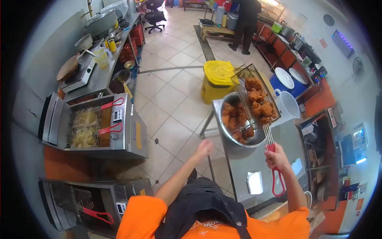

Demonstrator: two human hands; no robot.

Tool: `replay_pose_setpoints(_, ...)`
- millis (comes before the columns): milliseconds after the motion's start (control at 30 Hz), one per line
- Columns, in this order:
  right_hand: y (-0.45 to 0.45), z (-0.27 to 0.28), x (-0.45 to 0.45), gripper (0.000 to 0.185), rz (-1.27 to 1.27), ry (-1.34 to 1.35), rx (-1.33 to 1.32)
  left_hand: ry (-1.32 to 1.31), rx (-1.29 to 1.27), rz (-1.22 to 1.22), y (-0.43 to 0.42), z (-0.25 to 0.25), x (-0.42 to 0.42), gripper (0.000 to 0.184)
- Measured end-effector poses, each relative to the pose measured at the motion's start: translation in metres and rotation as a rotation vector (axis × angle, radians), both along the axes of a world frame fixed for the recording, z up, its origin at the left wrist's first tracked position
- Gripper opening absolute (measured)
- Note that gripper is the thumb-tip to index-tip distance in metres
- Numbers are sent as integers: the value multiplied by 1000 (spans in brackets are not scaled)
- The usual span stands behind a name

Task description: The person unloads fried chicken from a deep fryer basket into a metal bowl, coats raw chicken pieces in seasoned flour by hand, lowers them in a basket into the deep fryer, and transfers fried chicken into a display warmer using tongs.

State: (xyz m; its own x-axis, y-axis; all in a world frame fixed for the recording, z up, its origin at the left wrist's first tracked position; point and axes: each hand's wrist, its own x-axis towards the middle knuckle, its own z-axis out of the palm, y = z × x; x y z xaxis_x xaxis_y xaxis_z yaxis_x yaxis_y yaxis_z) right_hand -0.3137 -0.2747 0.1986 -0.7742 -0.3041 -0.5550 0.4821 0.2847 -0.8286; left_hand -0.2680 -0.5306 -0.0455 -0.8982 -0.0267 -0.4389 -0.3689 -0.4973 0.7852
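My right hand (278, 158) is wrapped round the red handle of a wire fry basket (242, 104). Browned fried chicken pieces (259, 100) lie in that basket, which is tilted over the right side of a steel bowl (254, 142). More fried pieces (232, 115) sit inside the bowl, partly hidden by the basket. To the left of the bowl, my left hand (204, 148) hangs in the air beside the table, slightly blurred, its fingers curled with nothing visible in them.
The bowl stands on a steel table (242, 167) with a clear plastic jug (287, 104). Beyond it is a yellow bin (219, 75). At left, a fryer (135, 131) holds two red-handled baskets in bubbling oil; another fryer (135, 191) is nearer. A person (247, 24) stands far off.
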Motion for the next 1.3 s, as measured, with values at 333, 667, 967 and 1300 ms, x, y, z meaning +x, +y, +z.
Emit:
replay_pose_setpoints(333,66,-163,34,11,227,737,649,-22,361,229,43,5,-104,56)
replay_pose_setpoints(667,42,-224,60,31,161,578,871,-118,226,173,42,16,-102,52)
replay_pose_setpoints(967,35,-234,59,38,88,648,944,-110,187,123,43,24,-95,52)
replay_pose_setpoints(1300,52,-235,44,31,-73,695,972,-93,198,137,46,22,-92,51)
